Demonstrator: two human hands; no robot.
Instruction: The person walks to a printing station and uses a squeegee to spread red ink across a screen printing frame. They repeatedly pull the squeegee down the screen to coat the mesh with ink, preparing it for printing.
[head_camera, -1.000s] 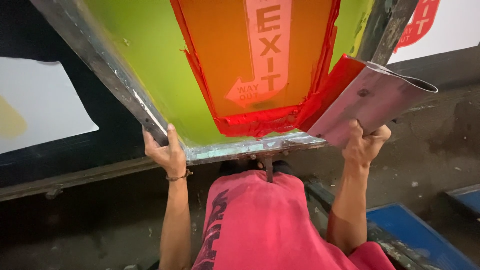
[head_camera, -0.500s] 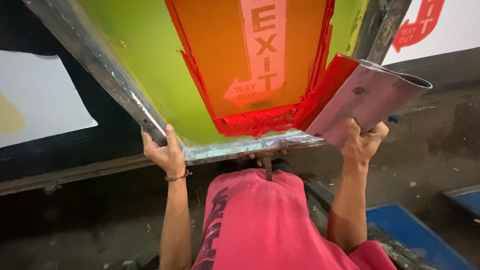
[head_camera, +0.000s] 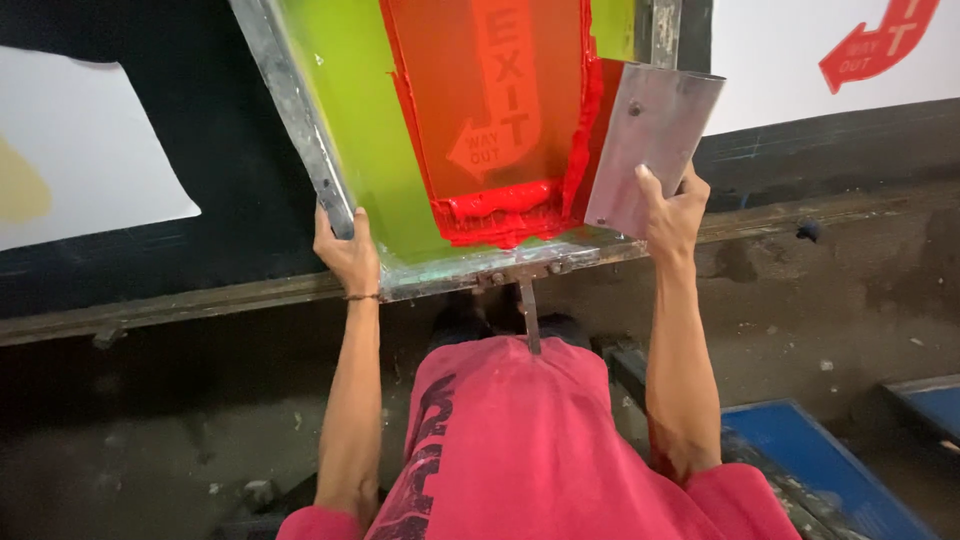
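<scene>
Screen frame (head_camera: 330, 180), one only, runs its long axis away from the person, its far end cut off at the picture's top. Left hand (head_camera: 348, 250) grips its near-left rail with closed fingers. Right hand (head_camera: 672, 212), fingers clamped, holds one squeegee (head_camera: 655, 135) at its near-right corner, blade hidden.

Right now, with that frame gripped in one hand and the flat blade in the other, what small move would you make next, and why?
Probably set the squeegee behind the red ink pooled at the screen frame's near end and push it away. The right hand holds the blade beside that pool, while the left hand steadies the frame's corner.
</scene>
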